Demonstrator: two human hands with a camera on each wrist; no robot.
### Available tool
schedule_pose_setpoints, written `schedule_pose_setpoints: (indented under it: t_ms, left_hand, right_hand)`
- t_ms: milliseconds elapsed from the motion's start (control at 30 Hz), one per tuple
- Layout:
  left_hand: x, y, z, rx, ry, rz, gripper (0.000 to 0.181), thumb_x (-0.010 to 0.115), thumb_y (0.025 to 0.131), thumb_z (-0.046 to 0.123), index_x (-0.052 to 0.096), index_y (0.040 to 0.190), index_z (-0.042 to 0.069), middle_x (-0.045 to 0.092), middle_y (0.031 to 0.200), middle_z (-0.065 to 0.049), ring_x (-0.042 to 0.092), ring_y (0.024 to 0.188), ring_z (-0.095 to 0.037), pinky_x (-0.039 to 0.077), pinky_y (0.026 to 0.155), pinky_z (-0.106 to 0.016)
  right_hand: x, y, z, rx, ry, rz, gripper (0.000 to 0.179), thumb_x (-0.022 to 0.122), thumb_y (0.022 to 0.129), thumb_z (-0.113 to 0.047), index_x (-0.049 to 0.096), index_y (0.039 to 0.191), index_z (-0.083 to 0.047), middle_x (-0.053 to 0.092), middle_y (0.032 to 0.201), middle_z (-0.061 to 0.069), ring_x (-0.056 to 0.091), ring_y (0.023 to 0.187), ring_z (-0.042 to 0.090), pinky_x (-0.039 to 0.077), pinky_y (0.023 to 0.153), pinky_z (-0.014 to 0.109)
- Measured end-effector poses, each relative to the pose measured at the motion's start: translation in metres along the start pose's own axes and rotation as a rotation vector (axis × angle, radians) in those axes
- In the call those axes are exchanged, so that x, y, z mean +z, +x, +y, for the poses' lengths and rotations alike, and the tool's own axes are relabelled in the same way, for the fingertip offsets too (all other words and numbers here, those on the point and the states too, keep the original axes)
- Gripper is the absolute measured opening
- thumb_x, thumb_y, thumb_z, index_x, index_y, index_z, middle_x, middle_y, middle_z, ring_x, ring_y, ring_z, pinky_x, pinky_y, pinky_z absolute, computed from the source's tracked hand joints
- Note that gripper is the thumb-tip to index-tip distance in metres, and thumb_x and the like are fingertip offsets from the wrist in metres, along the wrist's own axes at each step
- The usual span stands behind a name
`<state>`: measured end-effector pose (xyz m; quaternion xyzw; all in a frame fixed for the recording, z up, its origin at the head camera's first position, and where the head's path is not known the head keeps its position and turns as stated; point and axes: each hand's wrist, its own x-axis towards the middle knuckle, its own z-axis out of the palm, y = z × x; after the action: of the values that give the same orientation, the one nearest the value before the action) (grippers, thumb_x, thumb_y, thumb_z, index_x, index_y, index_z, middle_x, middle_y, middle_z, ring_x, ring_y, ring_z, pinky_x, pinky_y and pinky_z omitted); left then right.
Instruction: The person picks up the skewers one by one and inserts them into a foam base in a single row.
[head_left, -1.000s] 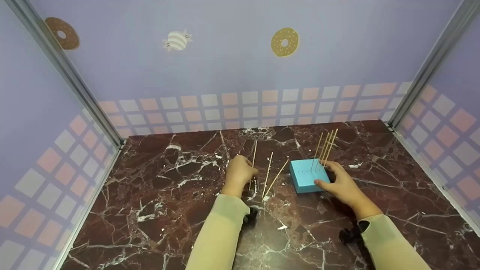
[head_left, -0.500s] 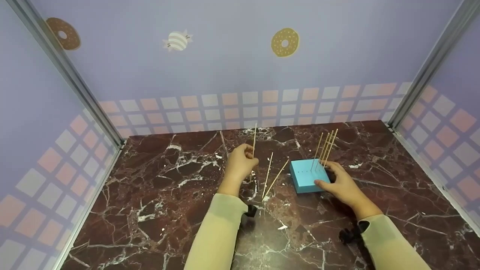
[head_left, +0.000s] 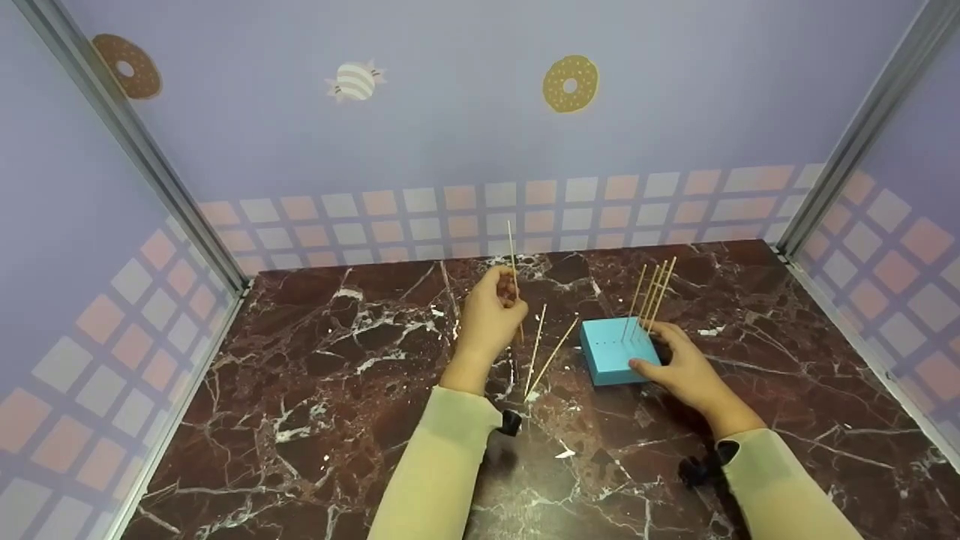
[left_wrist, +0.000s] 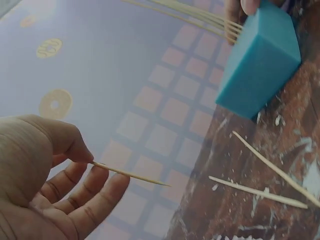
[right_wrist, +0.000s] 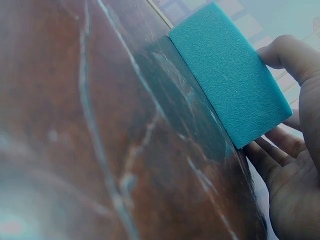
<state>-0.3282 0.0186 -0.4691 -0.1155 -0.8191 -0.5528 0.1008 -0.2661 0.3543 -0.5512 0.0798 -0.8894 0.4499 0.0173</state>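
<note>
My left hand (head_left: 487,315) pinches a thin wooden skewer (head_left: 511,247) between thumb and fingers. The skewer points up in the head view, and in the left wrist view its pointed end (left_wrist: 159,183) sticks out past the fingertips. To the right, my right hand (head_left: 686,367) grips a light blue foam block (head_left: 609,367) at its right side, thumb on the near top edge and fingers behind. Several skewers (head_left: 636,300) stand in the block's right part, leaning slightly. A row of small holes (head_left: 606,343) runs across its top to their left.
Two loose skewers, one nearly straight (head_left: 535,349) and one slanted (head_left: 553,356), lie between my left hand and the block. The marbled dark red table (head_left: 360,427) bears white crumbs. A lilac wall (head_left: 450,135) closes off the back, with more panels at both sides.
My left hand has lifted the skewer off the table, moving up and a little to the right in the head view. My right hand and the foam block have stayed in place.
</note>
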Motion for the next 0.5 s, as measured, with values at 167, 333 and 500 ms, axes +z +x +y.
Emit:
schedule_pose_setpoints:
  t_ms: [167, 333, 500]
  left_hand:
    - [0.0, -0.003, 0.009, 0.038, -0.047, -0.002, 0.042, 0.068, 0.096, -0.001, 0.069, 0.137, 0.009, 0.071, 0.106, -0.006, 0.065, 0.087, -0.013, 0.06, 0.079, -0.029]
    - [0.002, -0.006, 0.015, 0.059, -0.071, 0.006, 0.032, 0.065, 0.102, 0.001, 0.071, 0.132, 0.01, 0.072, 0.107, -0.01, 0.063, 0.084, -0.011, 0.058, 0.072, -0.026]
    - [0.003, -0.009, 0.022, 0.064, -0.088, 0.013, 0.021, 0.066, 0.107, 0.007, 0.074, 0.127, 0.011, 0.076, 0.11, -0.009, 0.066, 0.09, -0.013, 0.058, 0.082, -0.029]
  right_hand:
    - [0.0, 0.0, 0.0, -0.007, 0.004, 0.007, 0.079, 0.08, 0.107, -0.031, 0.043, 0.172, -0.004, 0.044, 0.167, 0.03, 0.042, 0.158, 0.055, 0.038, 0.126, 0.079]
    - [0.0, 0.0, 0.001, -0.006, 0.001, 0.006, 0.079, 0.08, 0.107, -0.031, 0.043, 0.171, -0.004, 0.043, 0.167, 0.03, 0.042, 0.158, 0.055, 0.039, 0.125, 0.079]
    - [0.0, 0.001, 0.002, -0.007, -0.007, 0.008, 0.079, 0.08, 0.107, -0.032, 0.043, 0.171, -0.004, 0.044, 0.167, 0.03, 0.043, 0.157, 0.056, 0.039, 0.125, 0.079]
